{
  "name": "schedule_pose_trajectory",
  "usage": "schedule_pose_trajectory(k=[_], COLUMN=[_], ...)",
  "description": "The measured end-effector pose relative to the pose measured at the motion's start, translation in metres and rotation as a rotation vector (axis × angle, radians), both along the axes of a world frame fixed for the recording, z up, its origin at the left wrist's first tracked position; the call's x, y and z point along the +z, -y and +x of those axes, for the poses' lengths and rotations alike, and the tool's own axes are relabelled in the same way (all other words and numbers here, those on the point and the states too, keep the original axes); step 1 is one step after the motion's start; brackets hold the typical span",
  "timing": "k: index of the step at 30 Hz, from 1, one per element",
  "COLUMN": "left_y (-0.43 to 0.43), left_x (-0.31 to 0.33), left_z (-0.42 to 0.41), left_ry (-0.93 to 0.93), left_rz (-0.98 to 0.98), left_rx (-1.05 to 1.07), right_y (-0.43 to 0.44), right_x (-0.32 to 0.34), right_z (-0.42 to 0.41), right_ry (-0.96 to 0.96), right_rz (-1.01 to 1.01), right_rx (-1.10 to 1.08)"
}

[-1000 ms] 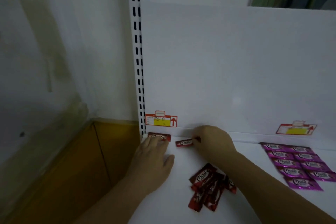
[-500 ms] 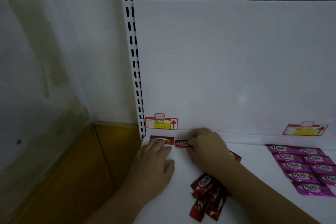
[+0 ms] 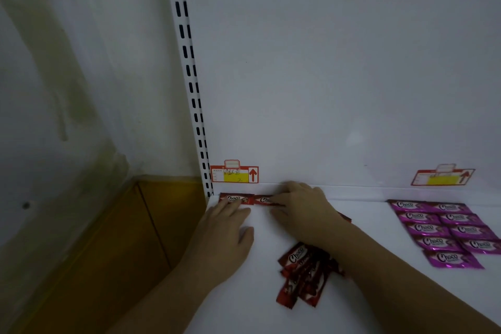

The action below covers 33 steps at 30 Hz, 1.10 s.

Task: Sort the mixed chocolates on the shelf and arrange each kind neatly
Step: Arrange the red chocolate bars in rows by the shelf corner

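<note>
Down at the back-left corner of the white shelf [image 3: 257, 306], both hands work along the rear edge. The left hand [image 3: 225, 230] lies palm down with its forearm reaching in from the lower left. Its fingers are straight and close together, the thumb is spread to the right, and the fingertips rest on the near edge of the first red chocolate [image 3: 235, 199]. Nothing is gripped.

That wrapper lies flat against the back panel [image 3: 325, 89], right in the corner by the slotted upright [image 3: 189, 76] and under a red and yellow price label [image 3: 234, 174].

The right hand [image 3: 303, 209] comes in from the lower right, knuckles raised and fingers bent over the second red chocolate [image 3: 262, 200]. This one lies end to end with the first, touching it. Its right end is covered, so I cannot tell whether the hand pinches the wrapper or only presses on it.

Under the right forearm sits a loose heap of red chocolates [image 3: 303, 274]. Well apart to the right, purple chocolates [image 3: 444, 230] lie in two tidy columns.
</note>
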<state>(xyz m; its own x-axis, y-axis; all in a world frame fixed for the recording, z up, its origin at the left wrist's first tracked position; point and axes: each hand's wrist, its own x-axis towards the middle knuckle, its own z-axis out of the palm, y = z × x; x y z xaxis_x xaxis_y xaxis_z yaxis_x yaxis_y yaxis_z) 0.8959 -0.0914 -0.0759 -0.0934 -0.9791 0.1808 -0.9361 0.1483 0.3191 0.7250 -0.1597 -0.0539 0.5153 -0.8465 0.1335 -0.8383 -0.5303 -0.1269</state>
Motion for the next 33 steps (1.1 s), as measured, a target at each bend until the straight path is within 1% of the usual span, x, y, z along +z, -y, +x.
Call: schedule_pose_trajectory(k=[2, 5, 6, 8, 11, 12, 14, 19, 24, 26, 29, 33], left_y=[-0.001, -0.001, -0.001, -0.001, -0.002, 0.000, 0.003, 0.022, 0.042, 0.048, 0.054, 0.055], left_x=[0.000, -0.001, 0.000, 0.000, 0.003, 0.005, 0.011, 0.028, 0.030, 0.023, 0.013, 0.003], left_z=[0.001, 0.002, 0.001, 0.000, -0.003, -0.006, -0.018, -0.068, -0.105, -0.110, -0.110, -0.111], left_ry=[-0.024, -0.088, -0.106, -0.158, -0.213, -0.211, -0.222, -0.272, -0.316, -0.257, -0.193, -0.146], left_rz=[-0.018, -0.073, -0.092, -0.088, -0.024, -0.008, 0.033, 0.112, 0.066, 0.071, 0.088, -0.004], left_rx=[-0.011, -0.027, -0.045, -0.091, -0.159, -0.171, -0.187, -0.239, -0.297, -0.352, -0.335, -0.364], right_y=[0.000, -0.001, -0.003, -0.012, -0.031, -0.037, -0.043, -0.037, -0.039, -0.039, -0.037, -0.036], right_x=[0.019, 0.055, 0.062, 0.061, 0.034, 0.025, 0.011, 0.000, -0.002, 0.001, 0.007, 0.006], right_z=[-0.006, -0.029, -0.040, -0.062, -0.087, -0.091, -0.094, -0.086, -0.103, -0.113, -0.123, -0.123], right_ry=[0.073, 0.290, 0.328, 0.303, 0.173, 0.160, 0.195, 0.282, 0.398, 0.491, 0.677, 0.846], right_rz=[0.011, 0.050, 0.064, 0.085, 0.165, 0.207, 0.243, 0.163, 0.130, 0.069, -0.021, -0.007], right_rx=[-0.052, -0.161, -0.193, -0.263, -0.363, -0.383, -0.414, -0.490, -0.526, -0.559, -0.605, -0.589])
